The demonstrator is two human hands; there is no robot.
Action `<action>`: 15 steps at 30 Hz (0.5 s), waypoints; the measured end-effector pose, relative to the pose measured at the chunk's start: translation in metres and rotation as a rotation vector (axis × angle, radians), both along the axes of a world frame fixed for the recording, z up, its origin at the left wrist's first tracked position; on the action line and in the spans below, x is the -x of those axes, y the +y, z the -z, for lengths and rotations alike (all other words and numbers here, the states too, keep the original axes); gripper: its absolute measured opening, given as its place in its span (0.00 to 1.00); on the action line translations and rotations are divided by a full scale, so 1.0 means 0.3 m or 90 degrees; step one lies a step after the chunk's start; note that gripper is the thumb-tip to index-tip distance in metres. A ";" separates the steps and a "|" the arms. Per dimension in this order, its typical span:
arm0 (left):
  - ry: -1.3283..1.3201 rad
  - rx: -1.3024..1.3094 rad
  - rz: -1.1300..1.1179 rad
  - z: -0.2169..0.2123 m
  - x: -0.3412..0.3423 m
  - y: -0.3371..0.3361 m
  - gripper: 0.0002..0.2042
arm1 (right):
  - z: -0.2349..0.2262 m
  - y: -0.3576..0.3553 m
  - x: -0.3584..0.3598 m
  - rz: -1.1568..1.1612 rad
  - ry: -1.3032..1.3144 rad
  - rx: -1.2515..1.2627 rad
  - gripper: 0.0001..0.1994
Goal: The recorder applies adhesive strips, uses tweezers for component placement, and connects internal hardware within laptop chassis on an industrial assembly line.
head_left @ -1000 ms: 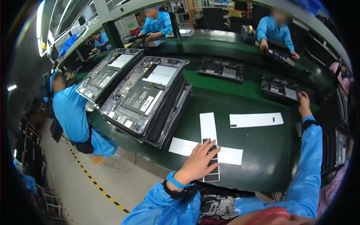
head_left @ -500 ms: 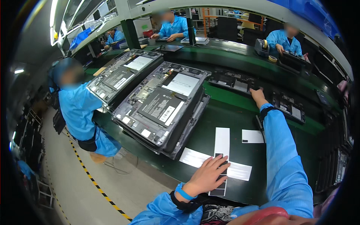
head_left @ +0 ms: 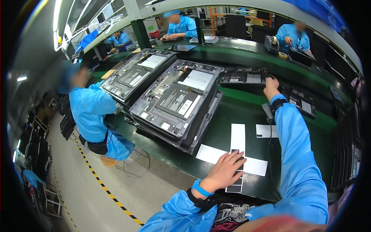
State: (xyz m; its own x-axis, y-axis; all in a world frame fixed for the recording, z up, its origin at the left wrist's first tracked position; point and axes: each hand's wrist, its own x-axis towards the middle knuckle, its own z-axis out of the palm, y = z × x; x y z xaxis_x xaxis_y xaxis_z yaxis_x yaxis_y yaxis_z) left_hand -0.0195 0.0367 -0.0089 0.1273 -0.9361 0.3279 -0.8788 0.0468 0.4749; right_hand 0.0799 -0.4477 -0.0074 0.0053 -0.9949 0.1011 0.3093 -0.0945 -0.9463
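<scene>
Left hand (head_left: 226,172) flat, fingers spread, grip released, pressing the white paper cross (head_left: 236,152) on the green table (head_left: 247,112). Right hand (head_left: 271,86) reaches the far open device (head_left: 242,76); grip unclear, probably touching it.

Electronics assembly line — green conveyor bench (head_left: 247,106), opened devices (head_left: 176,100), workers in blue smocks (head_left: 91,110).

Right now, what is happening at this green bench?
A person in a blue coat stands at a green conveyor bench. The left hand lies flat on white paper strips taped in a cross on the bench edge. The right hand is stretched far out and touches an opened dark device on the belt. Beside them, two large opened devices rest tilted on a stack, circuit side up. Other workers in blue sit along the line.
</scene>
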 end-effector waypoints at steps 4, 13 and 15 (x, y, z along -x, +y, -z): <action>0.029 0.027 -0.022 -0.017 0.003 -0.022 0.24 | -0.199 0.075 0.303 -0.060 0.076 0.185 0.18; 0.826 0.218 0.039 -0.213 0.146 -0.029 0.38 | -0.276 0.578 1.115 -0.256 0.042 -0.076 0.12; 0.864 0.142 0.074 -0.222 0.200 -0.022 0.40 | -0.208 0.706 1.262 -0.202 0.074 -0.079 0.11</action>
